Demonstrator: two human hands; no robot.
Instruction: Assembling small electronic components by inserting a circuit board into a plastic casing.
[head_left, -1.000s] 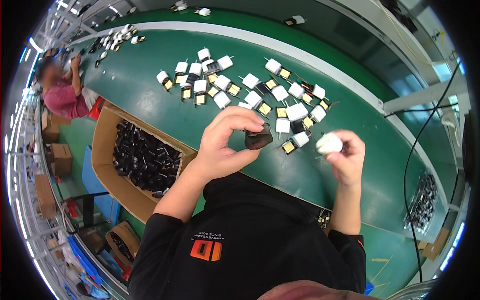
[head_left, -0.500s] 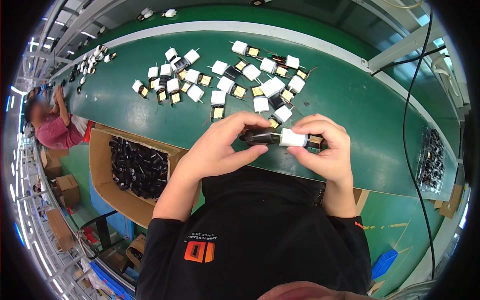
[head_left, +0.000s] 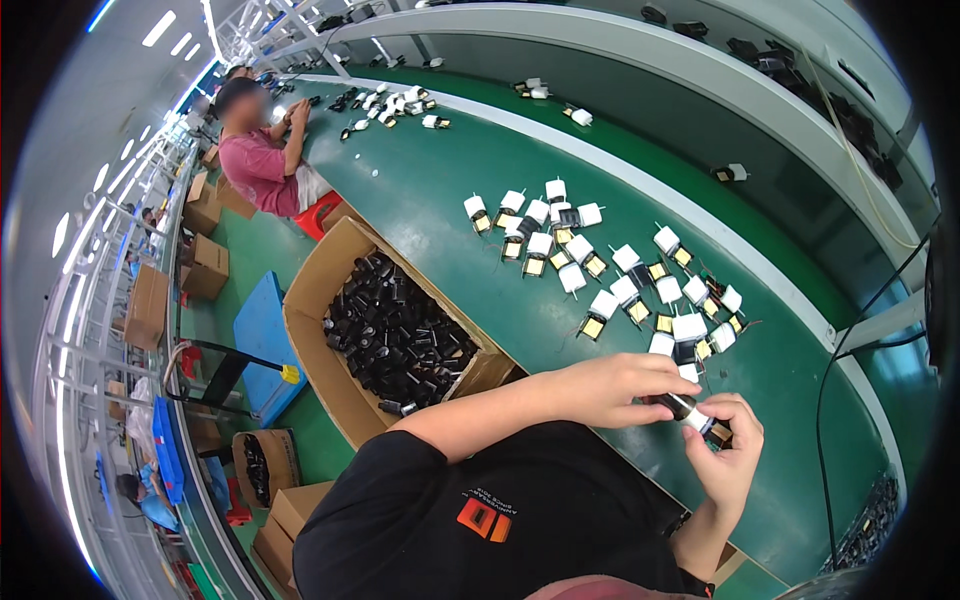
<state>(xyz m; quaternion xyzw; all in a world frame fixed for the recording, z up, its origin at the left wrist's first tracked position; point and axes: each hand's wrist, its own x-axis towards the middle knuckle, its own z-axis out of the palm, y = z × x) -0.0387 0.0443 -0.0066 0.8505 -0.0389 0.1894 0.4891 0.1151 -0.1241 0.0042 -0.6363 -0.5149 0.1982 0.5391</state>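
My left hand (head_left: 618, 390) is closed around a black cylindrical housing (head_left: 680, 404), fingers above and thumb below. My right hand (head_left: 732, 448) pinches a white plastic cylinder part (head_left: 701, 421) with a dark and yellow component behind it, partly hidden by the fingers. Both pieces are in line, end to end, and look to be touching or partly joined; exactly how far I cannot tell. Just beyond my hands, several similar white parts with yellow-wrapped components (head_left: 592, 327) lie scattered on the green table (head_left: 450, 205).
An open cardboard box (head_left: 318, 345) full of black housings (head_left: 395, 325) stands left of me against the table edge. A co-worker in a pink shirt (head_left: 258, 168) sits farther along the table. A black cable (head_left: 822, 440) hangs at the right. More parts (head_left: 392, 105) lie at the far end.
The view has turned left, so the box and co-worker show more fully. The black housing and white part, earlier apart with a thin pin visible between them, are now closer together.
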